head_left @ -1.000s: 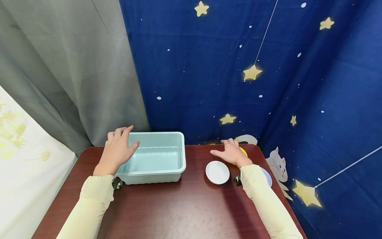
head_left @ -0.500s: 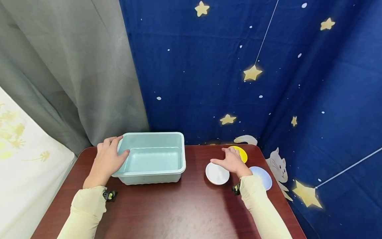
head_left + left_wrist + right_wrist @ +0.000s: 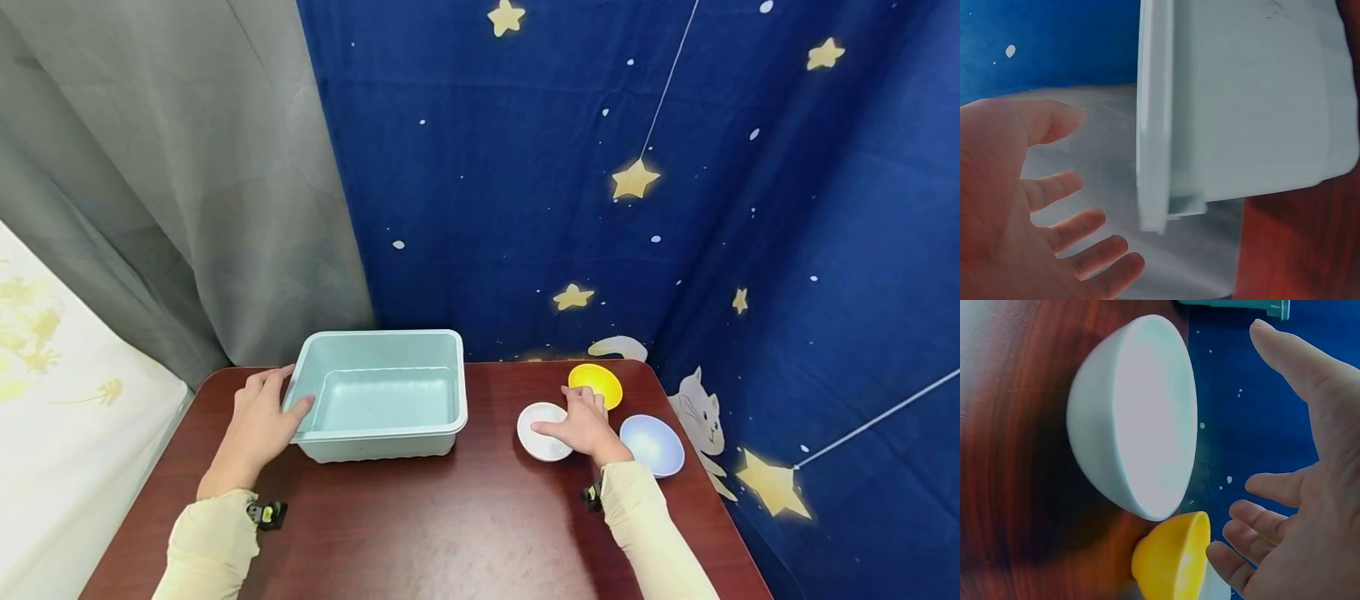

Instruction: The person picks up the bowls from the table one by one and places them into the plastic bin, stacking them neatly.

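Note:
A pale teal plastic tub (image 3: 390, 400) stands at the back left of the table. My left hand (image 3: 258, 421) hovers at its left end; in the left wrist view the spread fingers (image 3: 1094, 253) are apart from the rim. On the right sits a white bowl (image 3: 538, 446), its right edge partly covered by my right hand (image 3: 588, 427). The right wrist view shows that hand above the white bowl (image 3: 1141, 419), thumb and fingers apart, gripping nothing. Behind that hand is a yellow bowl (image 3: 600, 383). Right of it sits a pale blue bowl (image 3: 652, 446).
The dark red wooden table (image 3: 435, 533) has a rounded back right corner close to the bowls. A blue star-patterned curtain (image 3: 495, 208) and a grey curtain (image 3: 277, 208) hang along its back edge. White cloth (image 3: 75, 442) hangs at the left.
My left hand has moved left and down from over the tub to its left end. My right hand has lowered toward the white bowl, uncovering more of the yellow and blue bowls.

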`<state>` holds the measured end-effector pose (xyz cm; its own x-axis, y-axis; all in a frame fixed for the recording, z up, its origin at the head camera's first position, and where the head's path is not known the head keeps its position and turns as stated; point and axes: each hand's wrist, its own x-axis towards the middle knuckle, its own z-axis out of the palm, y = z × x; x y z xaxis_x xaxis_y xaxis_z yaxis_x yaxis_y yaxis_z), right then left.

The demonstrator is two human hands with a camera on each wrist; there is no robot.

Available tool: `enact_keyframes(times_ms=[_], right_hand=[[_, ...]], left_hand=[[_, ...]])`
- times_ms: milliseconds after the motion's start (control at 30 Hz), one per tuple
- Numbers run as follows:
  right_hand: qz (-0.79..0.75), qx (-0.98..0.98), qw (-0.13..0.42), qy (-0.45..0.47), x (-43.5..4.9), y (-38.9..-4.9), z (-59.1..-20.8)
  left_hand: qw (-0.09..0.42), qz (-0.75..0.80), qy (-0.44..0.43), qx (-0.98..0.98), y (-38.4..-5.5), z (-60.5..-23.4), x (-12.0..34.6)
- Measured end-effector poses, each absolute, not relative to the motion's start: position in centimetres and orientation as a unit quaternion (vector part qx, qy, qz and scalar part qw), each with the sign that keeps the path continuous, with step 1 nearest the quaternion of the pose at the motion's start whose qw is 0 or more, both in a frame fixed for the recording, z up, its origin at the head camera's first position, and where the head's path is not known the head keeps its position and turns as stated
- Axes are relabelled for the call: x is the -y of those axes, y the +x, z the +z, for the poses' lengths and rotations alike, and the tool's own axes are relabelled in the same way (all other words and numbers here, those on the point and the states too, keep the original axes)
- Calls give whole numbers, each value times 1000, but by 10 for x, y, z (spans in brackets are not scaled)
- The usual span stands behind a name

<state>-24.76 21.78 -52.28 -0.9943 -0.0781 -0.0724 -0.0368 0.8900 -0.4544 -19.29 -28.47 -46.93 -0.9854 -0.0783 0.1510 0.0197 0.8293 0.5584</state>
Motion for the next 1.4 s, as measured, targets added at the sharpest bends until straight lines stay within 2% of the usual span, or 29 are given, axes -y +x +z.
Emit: enact_keyframes(times_ms=[800, 900, 1100, 1400], right_hand=[[-257, -964, 65, -17, -212, -240, -552], [-262, -963, 65, -15, -211, -239, -555], [-272, -960, 64, -18, -209, -236, -564], [-289, -955, 59, -13, -206, -235, -575]], left_hand=[[70, -373, 39, 924, -195, -508, 301], [59, -407, 45, 910, -198, -511, 305], [6, -459, 79, 885, -200, -512, 312], [0, -475, 109, 873, -204, -516, 315]])
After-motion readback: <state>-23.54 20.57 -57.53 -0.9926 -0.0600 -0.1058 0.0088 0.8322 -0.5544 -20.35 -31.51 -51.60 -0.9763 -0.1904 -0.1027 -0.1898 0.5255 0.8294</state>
